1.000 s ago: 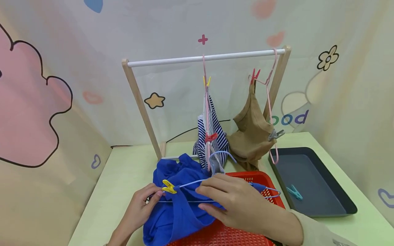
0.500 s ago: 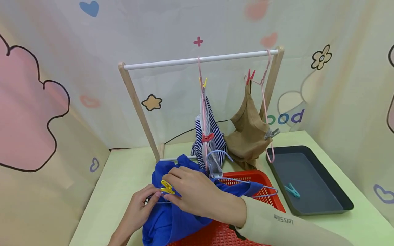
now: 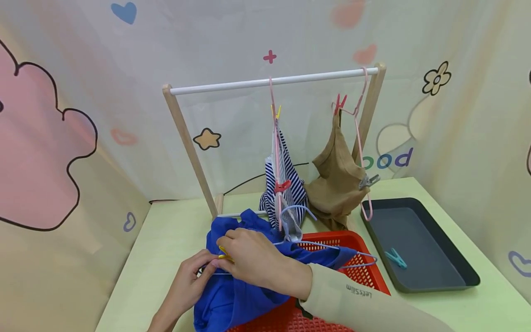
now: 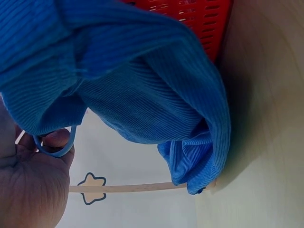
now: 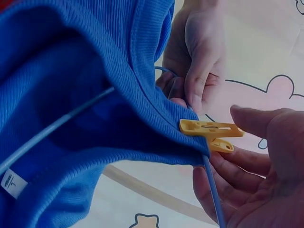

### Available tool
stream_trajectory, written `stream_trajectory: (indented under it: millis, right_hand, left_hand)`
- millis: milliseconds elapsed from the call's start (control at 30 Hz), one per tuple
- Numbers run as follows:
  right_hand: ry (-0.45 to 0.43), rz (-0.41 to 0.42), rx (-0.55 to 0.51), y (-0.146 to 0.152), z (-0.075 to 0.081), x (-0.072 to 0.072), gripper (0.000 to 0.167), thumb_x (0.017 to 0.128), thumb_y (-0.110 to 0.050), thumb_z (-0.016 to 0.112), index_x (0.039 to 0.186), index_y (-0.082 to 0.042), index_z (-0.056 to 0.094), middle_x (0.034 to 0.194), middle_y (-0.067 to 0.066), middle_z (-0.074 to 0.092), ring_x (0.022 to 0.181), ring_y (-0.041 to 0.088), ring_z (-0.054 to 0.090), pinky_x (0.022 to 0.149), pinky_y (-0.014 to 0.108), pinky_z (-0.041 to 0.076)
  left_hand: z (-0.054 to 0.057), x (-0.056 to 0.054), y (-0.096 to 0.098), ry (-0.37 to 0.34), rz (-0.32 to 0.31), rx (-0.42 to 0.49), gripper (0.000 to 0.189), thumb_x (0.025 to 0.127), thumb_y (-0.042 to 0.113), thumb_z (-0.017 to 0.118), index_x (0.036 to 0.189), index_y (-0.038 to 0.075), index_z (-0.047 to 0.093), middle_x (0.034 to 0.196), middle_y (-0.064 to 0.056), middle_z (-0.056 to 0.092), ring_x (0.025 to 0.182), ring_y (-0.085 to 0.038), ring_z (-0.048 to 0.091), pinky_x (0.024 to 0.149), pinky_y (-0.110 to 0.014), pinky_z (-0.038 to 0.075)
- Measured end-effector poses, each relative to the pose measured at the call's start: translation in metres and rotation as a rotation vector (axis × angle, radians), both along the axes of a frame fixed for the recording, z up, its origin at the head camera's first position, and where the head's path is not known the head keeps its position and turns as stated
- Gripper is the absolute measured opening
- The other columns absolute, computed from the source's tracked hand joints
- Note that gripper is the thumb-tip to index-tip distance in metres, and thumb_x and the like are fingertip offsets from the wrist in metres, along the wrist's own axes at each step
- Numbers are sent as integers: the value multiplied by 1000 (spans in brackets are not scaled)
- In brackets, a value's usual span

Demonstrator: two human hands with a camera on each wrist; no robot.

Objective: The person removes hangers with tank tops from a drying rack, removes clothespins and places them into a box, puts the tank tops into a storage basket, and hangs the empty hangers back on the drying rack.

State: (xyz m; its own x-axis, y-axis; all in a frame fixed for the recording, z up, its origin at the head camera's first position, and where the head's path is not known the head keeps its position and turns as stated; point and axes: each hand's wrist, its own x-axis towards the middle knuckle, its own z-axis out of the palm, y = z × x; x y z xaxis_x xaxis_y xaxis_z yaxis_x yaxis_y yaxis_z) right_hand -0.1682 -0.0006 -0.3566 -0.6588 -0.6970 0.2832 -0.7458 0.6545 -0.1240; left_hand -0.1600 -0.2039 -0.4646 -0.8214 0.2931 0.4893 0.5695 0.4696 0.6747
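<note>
A blue ribbed garment (image 3: pixel 215 299) hangs on a light blue hanger (image 3: pixel 323 244), over the red basket. My left hand (image 3: pixel 191 276) pinches the hanger's left end; in the left wrist view that rounded end (image 4: pixel 59 151) sits between its fingers. A yellow clothespin (image 5: pixel 209 130) clips the garment's strap to the hanger wire. My right hand (image 3: pixel 253 258) is around this clothespin and hides most of it in the head view. In the right wrist view its thumb stands slightly apart from the upper handle, while its fingers lie behind the lower handle and the wire.
Behind stands a rack with a white rail (image 3: pixel 232 86), bearing a striped garment (image 3: pixel 290 170) and a brown garment (image 3: pixel 336 184) on pink hangers. The red basket (image 3: pixel 352 237) sits below the blue garment. At right, a dark tray (image 3: pixel 427 249) holds a teal clothespin (image 3: pixel 396 259).
My right hand has moved left from the hanger's middle to the yellow clothespin and now covers most of it. The left hand keeps its hold on the hanger end.
</note>
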Motion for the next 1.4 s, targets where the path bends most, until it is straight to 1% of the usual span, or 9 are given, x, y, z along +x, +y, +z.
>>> stream_trajectory:
  millis: [133, 267, 500, 633, 700, 900, 1133, 1233, 1400]
  right_hand:
    - [-4, -1, -17, -1, -2, 0, 29, 91, -40, 68, 107, -16, 72, 88, -4, 67, 77, 7, 59, 70, 19, 51]
    - [-9, 11, -45, 0, -1, 0, 24, 91, -35, 69, 105, -15, 71, 89, -4, 68, 77, 7, 59, 72, 19, 51]
    - [-37, 42, -130, 1, -3, -1, 16, 91, -26, 70, 101, -13, 72, 93, -2, 72, 82, 9, 64, 79, 20, 54]
    - [-32, 61, -174, 1, -4, -3, 10, 92, -22, 69, 97, -14, 73, 91, -3, 72, 81, 9, 64, 78, 18, 53]
    - [-28, 67, -187, 2, -4, -3, 8, 92, -20, 69, 95, -14, 73, 90, -3, 72, 80, 9, 63, 77, 17, 53]
    - [-49, 75, -229, 4, -2, -4, 7, 92, -19, 68, 94, -14, 73, 90, -4, 73, 80, 8, 64, 77, 16, 53]
    - [-66, 74, -234, 4, -1, -6, 6, 92, -18, 69, 93, -14, 74, 90, -4, 73, 81, 8, 65, 78, 16, 53]
    - [-51, 80, -254, 4, 3, -5, 6, 92, -18, 69, 91, -14, 73, 87, -4, 73, 77, 8, 63, 74, 15, 51]
    - [2, 102, -318, 4, 18, -2, 6, 92, -20, 69, 89, -15, 71, 81, -5, 71, 72, 8, 61, 68, 14, 49]
  left_hand:
    - [0, 0, 1, -7, 4, 4, 21, 97, 5, 57, 100, 22, 70, 87, 7, 63, 70, -1, 51, 57, -20, 43]
    - [-1, 0, 1, -3, 13, 16, 23, 96, 3, 58, 100, 22, 71, 85, 2, 64, 70, -1, 51, 57, -20, 43]
    - [0, 1, 1, 13, 12, 18, 22, 96, 2, 58, 99, 20, 71, 81, 6, 60, 69, -1, 51, 57, -19, 43]
    - [1, 2, 1, 22, 6, 21, 19, 96, 3, 58, 99, 15, 72, 83, 5, 62, 71, -1, 52, 58, -20, 44]
    - [1, 2, 0, 22, 9, 22, 19, 96, 3, 58, 100, 16, 72, 84, 5, 62, 72, -1, 53, 58, -20, 44]
    - [0, 1, -1, 24, 13, 16, 20, 96, 4, 59, 99, 19, 72, 83, 5, 62, 70, -1, 52, 58, -20, 44]
    - [-1, 1, 0, -2, 9, 26, 18, 96, 5, 60, 98, 18, 72, 82, 5, 63, 68, -1, 52, 56, -20, 45]
    - [-2, 1, 0, 5, 0, 30, 18, 96, 4, 60, 97, 19, 72, 81, 4, 62, 67, -1, 51, 56, -20, 45]
    - [-2, -1, 0, 43, -25, 33, 20, 95, 2, 60, 98, 18, 71, 83, 3, 62, 66, -1, 50, 55, -20, 44]
